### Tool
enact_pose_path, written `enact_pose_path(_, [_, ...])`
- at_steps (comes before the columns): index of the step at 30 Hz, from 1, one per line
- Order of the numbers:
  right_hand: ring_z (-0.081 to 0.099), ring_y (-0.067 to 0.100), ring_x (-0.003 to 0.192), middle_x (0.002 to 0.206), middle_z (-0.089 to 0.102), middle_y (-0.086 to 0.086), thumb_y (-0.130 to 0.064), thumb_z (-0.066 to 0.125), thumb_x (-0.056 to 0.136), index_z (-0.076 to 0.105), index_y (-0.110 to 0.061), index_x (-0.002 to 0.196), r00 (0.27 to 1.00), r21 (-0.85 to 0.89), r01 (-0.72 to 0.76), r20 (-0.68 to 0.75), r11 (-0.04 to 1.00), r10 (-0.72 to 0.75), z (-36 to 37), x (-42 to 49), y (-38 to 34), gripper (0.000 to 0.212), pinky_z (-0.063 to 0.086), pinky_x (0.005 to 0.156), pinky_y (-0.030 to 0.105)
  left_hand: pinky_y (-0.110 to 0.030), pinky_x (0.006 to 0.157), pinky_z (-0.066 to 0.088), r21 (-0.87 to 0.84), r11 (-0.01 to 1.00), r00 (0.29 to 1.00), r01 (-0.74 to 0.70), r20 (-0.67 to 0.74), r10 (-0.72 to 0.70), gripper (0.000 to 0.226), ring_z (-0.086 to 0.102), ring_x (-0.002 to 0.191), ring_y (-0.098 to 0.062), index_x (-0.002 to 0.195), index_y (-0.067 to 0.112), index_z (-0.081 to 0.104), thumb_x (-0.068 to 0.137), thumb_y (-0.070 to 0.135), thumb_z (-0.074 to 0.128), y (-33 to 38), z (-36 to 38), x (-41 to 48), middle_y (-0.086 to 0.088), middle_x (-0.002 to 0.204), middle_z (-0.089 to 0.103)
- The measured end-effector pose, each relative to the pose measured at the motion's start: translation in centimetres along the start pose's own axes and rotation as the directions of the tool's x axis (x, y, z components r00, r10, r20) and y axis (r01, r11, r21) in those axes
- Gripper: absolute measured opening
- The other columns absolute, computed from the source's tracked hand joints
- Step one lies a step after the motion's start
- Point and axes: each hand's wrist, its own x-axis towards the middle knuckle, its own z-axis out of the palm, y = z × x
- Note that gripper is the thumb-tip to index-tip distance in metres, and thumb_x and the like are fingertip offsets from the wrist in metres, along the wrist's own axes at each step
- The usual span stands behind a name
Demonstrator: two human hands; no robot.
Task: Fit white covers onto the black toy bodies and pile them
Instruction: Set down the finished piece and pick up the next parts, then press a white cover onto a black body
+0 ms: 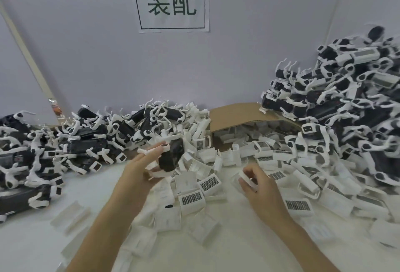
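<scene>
- The left hand point(145, 164) grips a black toy body point(171, 157) near the centre of the view.
- The right hand point(259, 185) pinches a white cover point(246, 179) at 4 o'clock from that body.
- Loose covers point(191, 199) litter the tabletop point(32, 239).
- The toy pile point(346, 109) rises at 3 o'clock.

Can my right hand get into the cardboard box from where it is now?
Probably yes. The cardboard box lies open toward the right hand, with only low loose covers between them and nothing standing in the path. But its grip is full with a white cover, so it could take little more.
</scene>
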Motion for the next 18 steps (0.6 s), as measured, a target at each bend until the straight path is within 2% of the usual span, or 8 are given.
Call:
enact_pose_path(3, [0.057,0.006,0.078,0.078,0.06,-0.006,-0.015,0.057,0.1,0.044,-0.037,0.087,0.999,-0.002,-0.001,0.042,1.0,0.001,-0.1,-0.1,0.0,0.028,0.043,0.07,0.023,-0.039,0.094,0.051,-0.264,0.958,0.991,0.116,0.097,-0.093,0.036,0.072,0.106,-0.025,0.116,0.017,0.074,0.082,0.019,0.065,-2.7,2.6,-0.4,-0.011,0.12,0.073])
enact_pose_path(6, [0.058,0.004,0.071,0.08,0.06,-0.008,-0.036,0.052,0.1,0.047,-0.037,0.098,0.992,0.089,-0.059,0.117,0.994,0.048,-0.1,-0.2,-0.1,0.006,0.045,0.064,0.021,-0.038,0.091,0.054,-0.293,0.945,0.982,0.143,0.16,-0.099,0.036,0.07,0.109,-0.027,0.109,0.02,0.078,0.073,0.018,0.076,-4.3,4.0,-1.1,-0.012,0.123,0.071])
enact_pose_path(8, [0.059,0.003,0.068,0.083,0.061,-0.008,-0.059,0.048,0.088,0.051,-0.04,0.108,0.975,0.216,-0.147,0.195,0.965,0.105,-0.1,-0.3,-0.3,0.028,0.044,0.059,0.018,-0.039,0.089,0.053,-0.244,0.962,0.98,0.125,0.183,-0.081,0.047,0.069,0.105,-0.026,0.107,0.02,0.079,0.061,0.027,0.082,-4.6,4.1,-1.6,-0.013,0.121,0.071])
enact_pose_path(9, [0.06,0.005,0.069,0.085,0.062,-0.009,-0.062,0.044,0.082,0.052,-0.043,0.112,0.963,0.25,-0.182,0.24,0.951,0.121,0.0,-0.3,-0.2,0.036,0.042,0.058,0.018,-0.041,0.091,0.05,-0.241,0.963,0.978,0.122,0.193,-0.075,0.051,0.069,0.105,-0.027,0.108,0.019,0.078,0.058,0.029,0.082,-4.6,4.0,-1.8,-0.013,0.12,0.07])
enact_pose_path(11, [0.059,0.012,0.075,0.093,0.065,-0.007,-0.053,0.04,0.08,0.054,-0.045,0.12,0.942,0.339,-0.234,0.311,0.911,0.127,0.2,-0.2,-0.2,0.042,0.041,0.062,0.027,-0.043,0.093,0.047,-0.244,0.963,0.978,0.11,0.201,-0.061,0.051,0.07,0.104,-0.027,0.108,0.018,0.079,0.057,0.027,0.082,-4.8,3.9,-1.9,-0.014,0.12,0.071])
enact_pose_path(13, [0.058,0.022,0.078,0.096,0.068,0.004,-0.037,0.036,0.082,0.055,-0.035,0.129,0.935,0.404,-0.271,0.328,0.874,0.138,0.3,-0.2,-0.4,0.05,0.041,0.065,0.035,-0.042,0.092,0.047,-0.264,0.96,0.982,0.095,0.186,-0.046,0.048,0.072,0.101,-0.026,0.106,0.017,0.079,0.058,0.023,0.081,-4.8,4.0,-2.1,-0.014,0.117,0.073])
enact_pose_path(15, [0.06,0.025,0.079,0.096,0.069,0.011,-0.031,0.035,0.082,0.056,-0.028,0.131,0.932,0.429,-0.298,0.322,0.853,0.164,0.3,-0.1,-0.6,0.053,0.045,0.065,0.036,-0.04,0.088,0.049,-0.276,0.957,0.986,0.083,0.162,-0.038,0.045,0.072,0.101,-0.027,0.109,0.013,0.078,0.064,0.015,0.078,-5.0,4.3,-2.2,-0.013,0.114,0.074])
enact_pose_path(18, [0.07,0.025,0.083,0.101,0.071,0.01,-0.021,0.043,0.083,0.059,-0.024,0.126,0.927,0.495,-0.33,0.329,0.804,0.178,0.1,0.0,-1.3,0.046,0.052,0.064,0.032,-0.038,0.089,0.05,-0.262,0.963,0.988,0.057,0.152,-0.017,0.043,0.067,0.116,-0.028,0.11,0.01,0.078,0.066,0.013,0.074,-5.2,5.0,-2.5,-0.009,0.126,0.07])
